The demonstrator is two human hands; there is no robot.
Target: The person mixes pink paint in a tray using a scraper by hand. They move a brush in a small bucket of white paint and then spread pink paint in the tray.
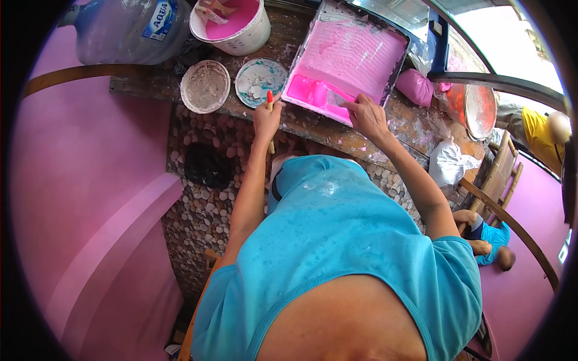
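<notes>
My left hand [267, 123] is closed round a slim stick-like handle [270, 96], red at its upper end and yellowish below; what kind of tool it belongs to does not show. My right hand [368, 117] pinches the handle end of a pink scoop-like thing [314, 93] at the near end of a paint tray [291, 75]. The scoop-like thing lies in wet pink paint, so its exact shape is hard to make out. A streaked layer of pink paint [361, 48] covers the tray's ribbed slope.
Left of the tray are two round paint-smeared lids [205, 87] [261, 82], a white bucket [250, 36] of pink paint and a large water bottle [132, 36]. At right are plastic bags [448, 162], an orange bucket [480, 111] and two people [539, 138] [494, 240].
</notes>
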